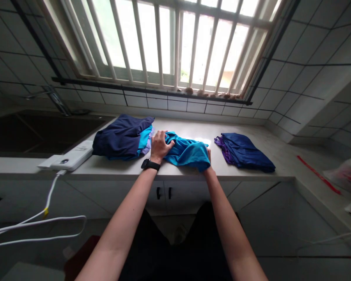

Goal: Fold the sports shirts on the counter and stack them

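A bright blue cloth garment [187, 152] lies loosely bunched on the white countertop in front of me. My left hand [160, 146], with a black watch on its wrist, grips the garment's left end, the thumb pressing on the fabric. At the right end is my right hand [209, 156], mostly covered by the cloth, so its fingers are hidden. Left of the garment sits a pile of folded clothes [119, 134], dark navy on top with blue and lilac layers beneath. To the right lies another folded stack [245, 152], navy with purple fabric showing at its left side.
A white power strip [78, 155] with a cable rests by the left pile, near the dark sink [38, 132] and faucet [57, 99]. The countertop [175, 123] runs below a barred window. A red strip [318, 175] and a plastic bag [346, 173] lie on the right counter.
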`<state>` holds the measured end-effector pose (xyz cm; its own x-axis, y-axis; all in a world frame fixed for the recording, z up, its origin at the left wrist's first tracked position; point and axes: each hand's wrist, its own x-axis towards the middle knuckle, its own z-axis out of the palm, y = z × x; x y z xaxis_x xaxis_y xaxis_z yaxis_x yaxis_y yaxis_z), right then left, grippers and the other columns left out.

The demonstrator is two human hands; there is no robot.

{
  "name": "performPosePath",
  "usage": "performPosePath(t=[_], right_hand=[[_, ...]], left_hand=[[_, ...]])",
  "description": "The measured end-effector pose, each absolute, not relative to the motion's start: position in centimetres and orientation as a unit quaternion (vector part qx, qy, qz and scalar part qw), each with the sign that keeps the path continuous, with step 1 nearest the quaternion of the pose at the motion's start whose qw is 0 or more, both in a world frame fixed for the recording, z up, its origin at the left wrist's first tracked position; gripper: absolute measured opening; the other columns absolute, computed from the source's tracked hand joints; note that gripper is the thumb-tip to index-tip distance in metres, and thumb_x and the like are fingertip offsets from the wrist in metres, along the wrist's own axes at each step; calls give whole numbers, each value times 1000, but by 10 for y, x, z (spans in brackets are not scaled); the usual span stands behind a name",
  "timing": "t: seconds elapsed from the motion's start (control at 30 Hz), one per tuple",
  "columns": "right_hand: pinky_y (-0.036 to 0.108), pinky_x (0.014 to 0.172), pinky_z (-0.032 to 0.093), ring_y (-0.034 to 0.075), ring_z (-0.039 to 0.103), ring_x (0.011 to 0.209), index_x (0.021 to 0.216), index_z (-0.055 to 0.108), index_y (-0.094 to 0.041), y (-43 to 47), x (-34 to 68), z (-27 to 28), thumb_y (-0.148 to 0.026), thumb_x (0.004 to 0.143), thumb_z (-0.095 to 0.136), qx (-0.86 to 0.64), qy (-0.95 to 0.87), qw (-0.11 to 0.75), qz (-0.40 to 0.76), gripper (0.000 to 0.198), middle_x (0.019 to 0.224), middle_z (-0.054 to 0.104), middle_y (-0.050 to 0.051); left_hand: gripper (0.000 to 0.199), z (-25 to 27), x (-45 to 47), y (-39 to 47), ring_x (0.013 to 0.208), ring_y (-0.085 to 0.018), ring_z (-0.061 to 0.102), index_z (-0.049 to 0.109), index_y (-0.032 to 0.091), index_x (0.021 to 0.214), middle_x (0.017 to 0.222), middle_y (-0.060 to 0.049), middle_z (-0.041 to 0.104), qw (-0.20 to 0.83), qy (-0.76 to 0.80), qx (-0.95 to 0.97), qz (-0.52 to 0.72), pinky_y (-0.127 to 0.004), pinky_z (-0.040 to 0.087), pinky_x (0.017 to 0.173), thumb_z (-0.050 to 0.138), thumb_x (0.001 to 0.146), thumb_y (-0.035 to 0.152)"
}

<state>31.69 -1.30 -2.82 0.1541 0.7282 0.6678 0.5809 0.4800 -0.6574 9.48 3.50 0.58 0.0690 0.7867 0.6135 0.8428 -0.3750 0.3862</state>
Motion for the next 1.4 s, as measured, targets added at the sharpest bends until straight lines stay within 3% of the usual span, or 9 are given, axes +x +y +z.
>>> performPosePath(t=[0.23, 0.33, 0.4, 0.53, 0.67, 0.83, 1.0, 1.17, 1.4], right_hand=[[30, 64, 48, 18, 59, 62, 87, 72, -21, -32, 314, -9, -27, 90, 60, -517, -687, 494, 126, 13, 67, 64, -3], [30, 72, 52, 20, 66, 75, 95, 74, -21, -31, 313, -9, -25, 90, 60, -558, -667, 483, 101, 16, 82, 73, 2], [34, 86, 54, 24, 68, 95, 112, 74, -22, -25, 311, -11, -22, 89, 59, -577, -661, 476, 68, 27, 103, 77, 8], [49, 112, 45, 33, 48, 142, 141, 60, -21, -11, 309, -20, -26, 89, 64, -604, -645, 469, 4, 53, 152, 57, 18], [61, 121, 31, 40, 23, 157, 152, 48, -17, -1, 313, -28, -26, 84, 71, -638, -621, 454, -23, 72, 169, 31, 23], [64, 122, 28, 41, 14, 159, 153, 42, -12, -2, 316, -31, -19, 82, 64, -664, -529, 524, -66, 74, 170, 23, 27], [58, 117, 41, 38, 37, 151, 153, 41, -19, -1, 315, -38, -20, 82, 67, -635, -582, 507, -37, 76, 162, 39, 24], [48, 103, 54, 34, 62, 126, 150, 48, -20, -3, 315, -37, -22, 77, 70, -612, -625, 483, 41, 76, 138, 60, 18], [40, 101, 55, 23, 68, 105, 123, 64, -21, -17, 309, -20, -4, 68, 52, -499, -700, 503, 92, 59, 113, 73, 8]], left_hand=[[55, 3, 99, 32, 131, -35, 59, 60, 20, 139, 139, -16, 67, -4, -510, -811, -286, -48, 41, 110, 67, 85, 31], [42, 3, 99, 34, 127, -36, 61, 67, 18, 126, 131, -17, 70, -13, -538, -808, -241, -49, 43, 106, 65, 85, 29], [30, 5, 100, 33, 124, -36, 63, 70, 20, 114, 124, -16, 73, -2, -535, -813, -228, -50, 42, 107, 61, 87, 29], [25, 9, 101, 31, 120, -36, 64, 68, 19, 109, 119, -17, 72, 39, -547, -789, -276, -51, 39, 109, 54, 93, 32], [30, 11, 99, 29, 122, -38, 61, 64, 17, 115, 123, -20, 68, 71, -570, -740, -351, -54, 37, 110, 48, 98, 36], [32, 8, 96, 30, 129, -38, 57, 62, 16, 122, 127, -21, 66, 85, -581, -695, -415, -56, 37, 112, 46, 97, 29], [49, 8, 97, 30, 135, -36, 55, 57, 17, 137, 137, -20, 64, 80, -582, -685, -432, -54, 37, 115, 48, 89, 18], [61, 6, 101, 28, 145, -33, 49, 50, 21, 150, 153, -15, 58, 66, -512, -779, -357, -50, 32, 122, 57, 89, 29], [62, -3, 103, 31, 144, -34, 52, 52, 23, 151, 152, -17, 60, 22, -526, -798, -292, -58, 21, 128, 62, 91, 36]])
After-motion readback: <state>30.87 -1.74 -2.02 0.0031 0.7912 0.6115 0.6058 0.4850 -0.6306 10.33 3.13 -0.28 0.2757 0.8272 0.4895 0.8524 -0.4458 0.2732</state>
